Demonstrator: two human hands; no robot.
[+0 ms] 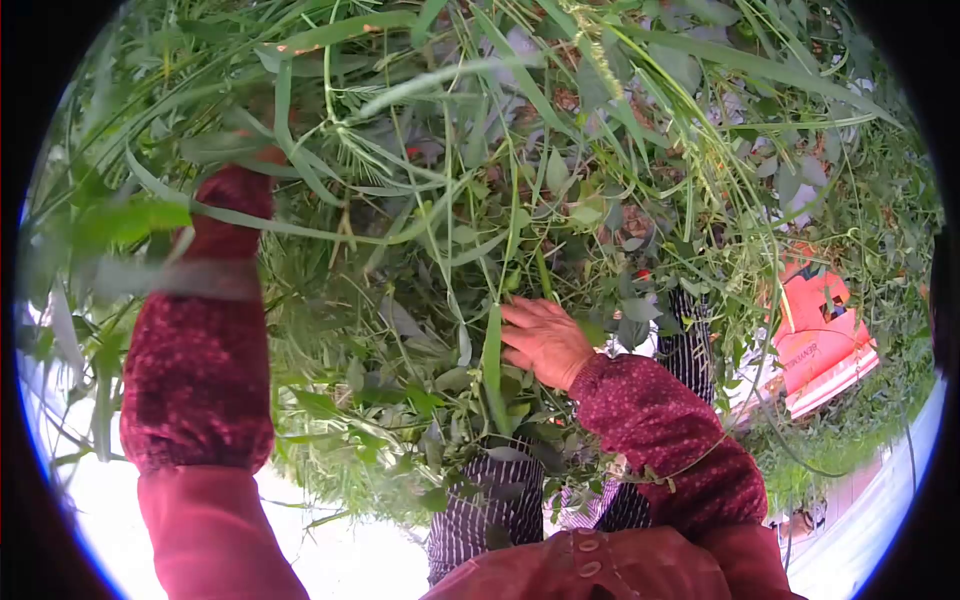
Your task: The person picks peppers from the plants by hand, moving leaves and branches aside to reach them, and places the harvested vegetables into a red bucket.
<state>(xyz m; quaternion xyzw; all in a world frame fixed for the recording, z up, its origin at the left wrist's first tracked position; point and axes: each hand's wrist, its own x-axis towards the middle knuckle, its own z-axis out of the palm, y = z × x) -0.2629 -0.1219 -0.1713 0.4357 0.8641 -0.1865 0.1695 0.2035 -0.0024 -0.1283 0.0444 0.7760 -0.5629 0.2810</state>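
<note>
Long grass blades and leafy stems (450, 200) fill most of the head view. My right hand (545, 342) is at the middle, back of the hand up, among the leaves; its fingertips go in behind a green blade, and what they touch is hard to make out. A slender green pod (543, 272) hangs just above these fingers. My left arm (205, 340) reaches up into the grass at the left. Only a bit of my left hand (268, 158) shows between the blades, and its fingers are hidden.
A red and white printed bag or box (820, 335) lies in the plants at the right. Small red spots show among the leaves. My striped trouser legs (490, 500) are below, with a bright pale surface (330, 560) at the lower left.
</note>
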